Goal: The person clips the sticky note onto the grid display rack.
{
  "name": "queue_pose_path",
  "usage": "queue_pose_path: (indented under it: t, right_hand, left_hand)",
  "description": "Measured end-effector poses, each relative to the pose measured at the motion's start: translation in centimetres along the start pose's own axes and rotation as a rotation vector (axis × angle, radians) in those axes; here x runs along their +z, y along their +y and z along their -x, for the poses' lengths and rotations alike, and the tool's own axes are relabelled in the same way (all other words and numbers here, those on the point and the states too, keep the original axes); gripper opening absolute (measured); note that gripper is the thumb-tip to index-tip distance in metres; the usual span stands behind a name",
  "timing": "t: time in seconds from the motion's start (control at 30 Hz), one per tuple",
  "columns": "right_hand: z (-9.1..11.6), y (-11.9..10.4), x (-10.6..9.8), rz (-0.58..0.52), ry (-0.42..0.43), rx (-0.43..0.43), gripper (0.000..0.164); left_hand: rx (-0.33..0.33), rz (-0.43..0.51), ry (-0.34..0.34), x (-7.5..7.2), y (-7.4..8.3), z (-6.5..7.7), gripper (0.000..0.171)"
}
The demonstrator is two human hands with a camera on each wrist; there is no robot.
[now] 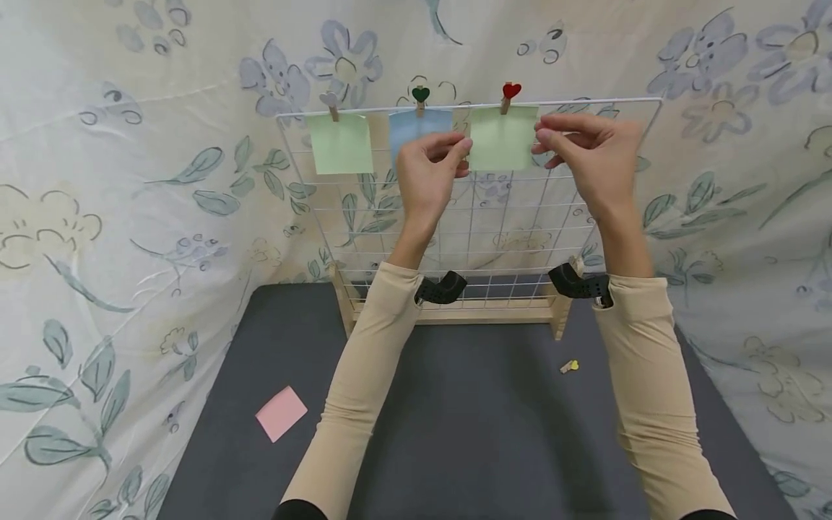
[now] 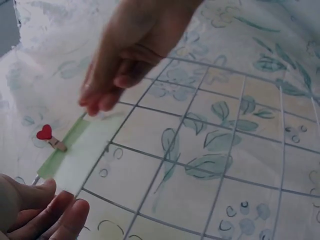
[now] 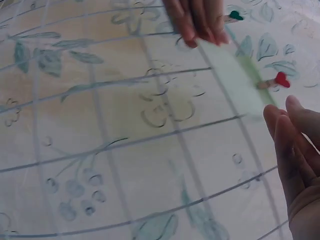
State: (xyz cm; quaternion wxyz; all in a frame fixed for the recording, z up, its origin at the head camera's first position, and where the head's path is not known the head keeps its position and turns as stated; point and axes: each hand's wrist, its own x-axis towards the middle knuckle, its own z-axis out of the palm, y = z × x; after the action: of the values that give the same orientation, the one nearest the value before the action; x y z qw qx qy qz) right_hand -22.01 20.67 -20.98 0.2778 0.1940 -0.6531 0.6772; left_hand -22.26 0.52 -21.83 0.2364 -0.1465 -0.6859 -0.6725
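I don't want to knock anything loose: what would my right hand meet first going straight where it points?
Probably the right edge of the green note under the red heart clip; your right hand may already touch it, depth is unclear.

Matt paper notes (image 1: 503, 141), wooden clips (image 1: 505, 106), smooth metal grid (image 1: 500, 209)

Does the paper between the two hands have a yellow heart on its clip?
No, the clip at the top of that green paper has a red heart.
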Motion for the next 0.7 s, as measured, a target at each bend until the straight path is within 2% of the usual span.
queue_pose_path:
  t: [0.13, 0.2, 0.3, 0.43, 0.53, 0.7]
  right_hand:
    - [1.3, 1.3, -0.6, 0.179, -0.044, 0.080, 0.023]
    - [1.9, 1.9, -0.7, 0.219, -0.060, 0.099, 0.025]
    - [2.8, 2.7, -0.9, 0.210, -0.073, 0.108, 0.025]
    - [4.0, 3.8, -1.2, 0.199, -0.057, 0.072, 0.020]
    - [5.3, 4.8, -1.9, 0.205, -0.056, 0.055, 0.018]
    - [8.2, 6.0, -3.2, 0.213, -0.083, 0.101, 0.018]
  left_hand:
    - [0.006, -0.016, -0.017, -0.2, -0.5, 0.6, 0.015]
    - [0.003, -0.021, -0.027, -0.1, -0.9, 1.0, 0.014]
    - [-0.007, -0.018, -0.039, 0.0, -1.6, 1.6, 0.014]
    - [-0.039, -0.011, -0.063, -0.6, -3.0, 2.8, 0.015]
    - [-0.082, -0.005, -0.078, -1.5, -4.6, 4.1, 0.017]
    - [-0.156, 0.014, -0.096, -3.9, -7.5, 6.7, 0.019]
